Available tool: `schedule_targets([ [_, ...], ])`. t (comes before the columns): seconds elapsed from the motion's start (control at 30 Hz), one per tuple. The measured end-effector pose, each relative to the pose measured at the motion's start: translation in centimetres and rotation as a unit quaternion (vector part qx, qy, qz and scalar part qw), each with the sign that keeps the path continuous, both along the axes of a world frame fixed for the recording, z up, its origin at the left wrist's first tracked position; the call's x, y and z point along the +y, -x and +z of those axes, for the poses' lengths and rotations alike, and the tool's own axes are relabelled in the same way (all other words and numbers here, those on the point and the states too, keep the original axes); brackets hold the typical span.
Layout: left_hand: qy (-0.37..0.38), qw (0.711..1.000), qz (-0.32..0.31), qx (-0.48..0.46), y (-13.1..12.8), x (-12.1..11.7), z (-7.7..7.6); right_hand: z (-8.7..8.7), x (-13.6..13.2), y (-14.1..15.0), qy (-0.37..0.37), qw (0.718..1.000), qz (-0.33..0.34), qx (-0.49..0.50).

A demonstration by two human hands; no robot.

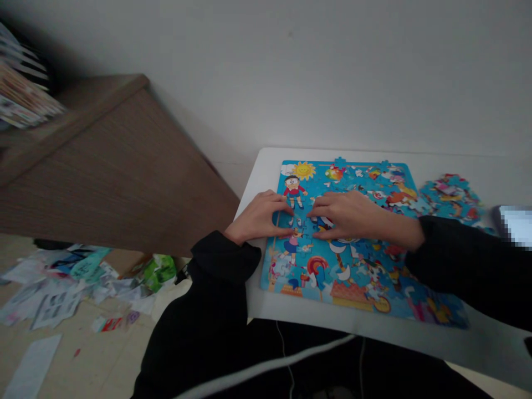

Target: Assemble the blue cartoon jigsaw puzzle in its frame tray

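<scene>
My left hand [262,215] rests at the left side of a blue cartoon jigsaw puzzle [305,249]. Its thumb and fingers are apart, their tips touching the puzzle. Close by on the right, my right hand [351,213] has its thumb and fingers around a colourful puzzle piece [323,224], partly hidden by the hand. Between the two hands, small figures show on the joined pieces. A cartoon figure in a red top and a yellow sun are above. Loose pieces seem to lie over the right part of the puzzle, which my right forearm partly covers.
A heap of loose puzzle pieces [451,197] lies on the white table [266,160], right of the puzzle. A phone-like device [515,224] sits at the far right. A wooden cabinet [124,172] stands left; papers and bags [91,277] litter the floor. A white cable [266,368] crosses my lap.
</scene>
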State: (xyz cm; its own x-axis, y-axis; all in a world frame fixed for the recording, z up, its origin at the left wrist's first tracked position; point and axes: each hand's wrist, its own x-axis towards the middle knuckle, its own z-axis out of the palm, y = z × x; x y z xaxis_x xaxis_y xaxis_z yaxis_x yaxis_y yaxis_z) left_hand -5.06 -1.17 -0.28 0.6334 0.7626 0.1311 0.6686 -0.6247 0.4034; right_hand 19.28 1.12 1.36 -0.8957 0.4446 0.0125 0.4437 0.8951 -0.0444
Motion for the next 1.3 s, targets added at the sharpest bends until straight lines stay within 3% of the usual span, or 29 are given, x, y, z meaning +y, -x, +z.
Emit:
schedule_targets([
  [0.23,-0.003,1.0,0.016,-0.002,0.0,0.2,0.1,1.0,0.5,0.8,-0.015,0.999,-0.04,-0.002],
  [0.57,-0.074,0.992,0.09,0.041,0.5,0.4,-0.2,-1.0,1.2,3.8,0.035,0.994,-0.087,0.049],
  [0.9,-0.09,0.989,0.111,0.043,0.7,0.5,-0.4,-1.1,2.2,3.8,0.052,0.991,-0.082,0.096],
  [1.3,-0.076,0.992,0.094,0.032,0.2,0.5,-0.6,-1.0,2.7,1.7,0.066,0.992,-0.086,0.068],
])
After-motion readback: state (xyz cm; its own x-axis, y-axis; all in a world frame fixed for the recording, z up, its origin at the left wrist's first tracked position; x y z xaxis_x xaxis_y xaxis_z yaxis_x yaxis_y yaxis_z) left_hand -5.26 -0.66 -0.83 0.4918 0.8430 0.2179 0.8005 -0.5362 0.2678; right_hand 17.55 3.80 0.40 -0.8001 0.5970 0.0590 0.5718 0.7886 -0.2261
